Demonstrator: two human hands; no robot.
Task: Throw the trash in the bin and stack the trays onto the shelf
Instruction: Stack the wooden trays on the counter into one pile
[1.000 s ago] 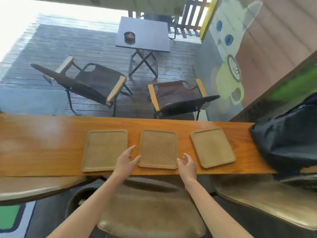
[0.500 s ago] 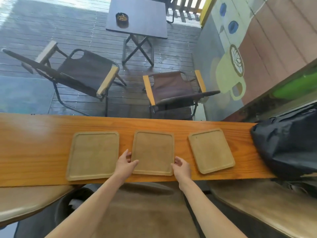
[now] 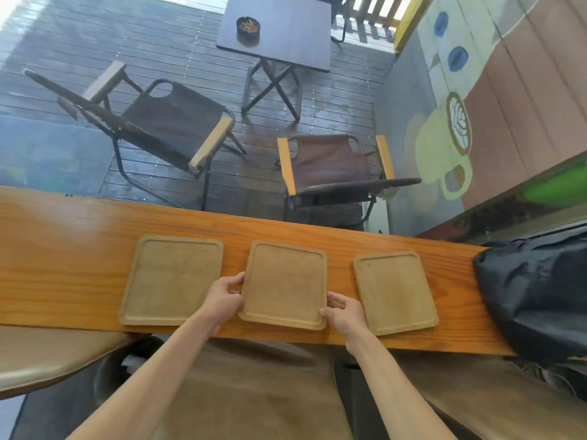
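Observation:
Three flat tan wooden trays lie in a row on a long wooden counter [image 3: 63,265]. The middle tray [image 3: 284,282] is gripped on both sides: my left hand [image 3: 224,300] pinches its left edge and my right hand [image 3: 343,312] holds its lower right corner. Just left of my left hand lies the left tray [image 3: 173,279], and the right tray [image 3: 394,290] lies just right of my right hand. All three trays carry nothing. No trash, bin or shelf is in sight.
A dark bag [image 3: 533,290] rests on the counter's right end. Brown stool seats [image 3: 254,398] stand under the near edge. Beyond the glass are two folding chairs [image 3: 330,173] and a small table [image 3: 276,27] with an ashtray [image 3: 248,26].
Both hands reached forward from the counter's near edge and closed on the middle tray's sides. The camera moved closer and tilted down.

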